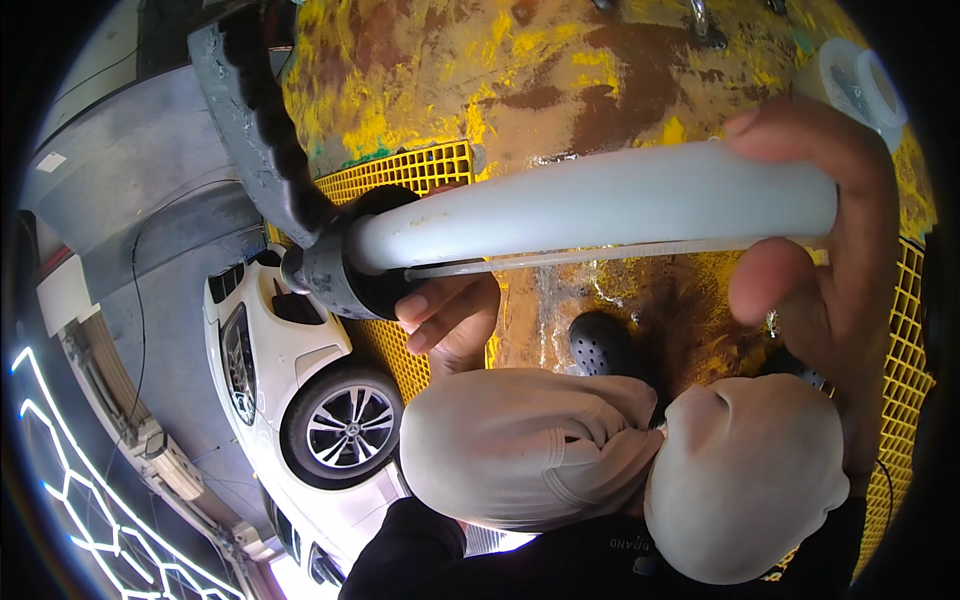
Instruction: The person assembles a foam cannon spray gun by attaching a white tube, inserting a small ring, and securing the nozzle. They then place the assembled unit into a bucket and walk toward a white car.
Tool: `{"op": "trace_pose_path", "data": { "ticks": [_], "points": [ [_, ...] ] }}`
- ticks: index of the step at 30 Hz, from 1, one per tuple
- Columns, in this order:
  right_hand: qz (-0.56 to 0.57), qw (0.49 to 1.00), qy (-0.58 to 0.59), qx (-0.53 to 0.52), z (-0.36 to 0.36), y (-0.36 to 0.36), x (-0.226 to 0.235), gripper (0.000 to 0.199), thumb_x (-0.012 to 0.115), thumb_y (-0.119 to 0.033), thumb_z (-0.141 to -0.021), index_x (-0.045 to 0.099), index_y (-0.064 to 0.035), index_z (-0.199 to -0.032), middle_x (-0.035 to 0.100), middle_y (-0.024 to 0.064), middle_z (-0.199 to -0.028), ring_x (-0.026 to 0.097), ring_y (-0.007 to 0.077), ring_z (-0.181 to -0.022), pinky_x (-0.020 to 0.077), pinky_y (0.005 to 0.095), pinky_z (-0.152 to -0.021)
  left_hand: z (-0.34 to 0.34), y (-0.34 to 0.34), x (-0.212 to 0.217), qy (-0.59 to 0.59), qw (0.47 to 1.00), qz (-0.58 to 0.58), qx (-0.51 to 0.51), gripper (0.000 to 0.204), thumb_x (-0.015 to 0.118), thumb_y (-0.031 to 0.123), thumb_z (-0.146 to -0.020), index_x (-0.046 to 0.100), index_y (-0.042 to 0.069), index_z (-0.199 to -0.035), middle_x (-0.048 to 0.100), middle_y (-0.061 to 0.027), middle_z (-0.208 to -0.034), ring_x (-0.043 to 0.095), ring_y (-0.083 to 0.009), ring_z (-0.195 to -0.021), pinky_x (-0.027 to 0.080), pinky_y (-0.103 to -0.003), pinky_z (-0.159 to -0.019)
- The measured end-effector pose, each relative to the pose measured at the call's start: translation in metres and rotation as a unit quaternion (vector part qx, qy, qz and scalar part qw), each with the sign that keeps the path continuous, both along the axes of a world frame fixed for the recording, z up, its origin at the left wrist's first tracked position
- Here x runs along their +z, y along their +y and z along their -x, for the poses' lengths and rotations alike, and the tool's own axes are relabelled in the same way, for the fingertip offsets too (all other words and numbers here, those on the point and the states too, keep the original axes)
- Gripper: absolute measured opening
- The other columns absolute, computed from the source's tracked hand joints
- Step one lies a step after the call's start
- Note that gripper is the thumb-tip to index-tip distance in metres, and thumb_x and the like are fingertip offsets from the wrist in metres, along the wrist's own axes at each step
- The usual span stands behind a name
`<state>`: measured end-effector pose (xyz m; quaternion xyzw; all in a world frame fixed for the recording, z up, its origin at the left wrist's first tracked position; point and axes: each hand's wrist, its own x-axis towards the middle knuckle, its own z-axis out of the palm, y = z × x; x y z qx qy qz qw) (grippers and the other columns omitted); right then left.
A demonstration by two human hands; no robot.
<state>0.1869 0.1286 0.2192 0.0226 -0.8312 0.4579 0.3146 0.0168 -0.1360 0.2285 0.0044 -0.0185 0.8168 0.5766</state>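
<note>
With the white tube [600,198] spanning left to right, its right end gripped by the right hand's [850,190] finger and thumb, the left hand's [462,315] curled fingers should steady the black collar [328,272] squarely in line.

A car workshop or wash bay is being suggested by a white car [276,348], whose wheel [350,426] and headlight [238,362] are being shown close by. The same is being indicated by the brown floor [420,85] with patchy yellow paint and by yellow grating [905,325], while hexagonal light strips [115,545] are being displayed beyond the car.
</note>
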Motion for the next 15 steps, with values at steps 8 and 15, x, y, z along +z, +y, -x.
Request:
{"op": "trace_pose_path", "data": {
  "ticks": [8, 15],
  "points": [
    [0.101, 0.992, -0.069, 0.037, -0.014, 0.006, -0.009, 0.064, 0.071, -0.046, -0.084, 0.052, 0.0029, -0.120, 0.060, 0.0141, -0.116, 0.063, 0.0192, -0.092, 0.0499, 0.0298, -0.078, 0.000, 0.003, 0.000, -0.005, 1.000, -0.013, -0.001, 0.060, 0.058, 0.023, -0.094, 0.035, -0.010, -0.138, 0.056, -0.0291, -0.123, 0.071, -0.0390, -0.084, 0.063, -0.042, -0.050],
    [0.109, 0.986, -0.113, 0.060, -0.008, 0.011, -0.006, 0.065, 0.074, -0.052, -0.080, 0.057, 0.0004, -0.114, 0.061, 0.0126, -0.110, 0.064, 0.0196, -0.094, 0.0507, 0.0299, -0.076, -0.005, 0.007, 0.006, 0.021, 0.999, 0.029, 0.025, 0.050, 0.060, 0.020, -0.093, 0.043, -0.010, -0.130, 0.058, -0.0272, -0.118, 0.070, -0.0387, -0.086, 0.063, -0.040, -0.050]
  ]
}}
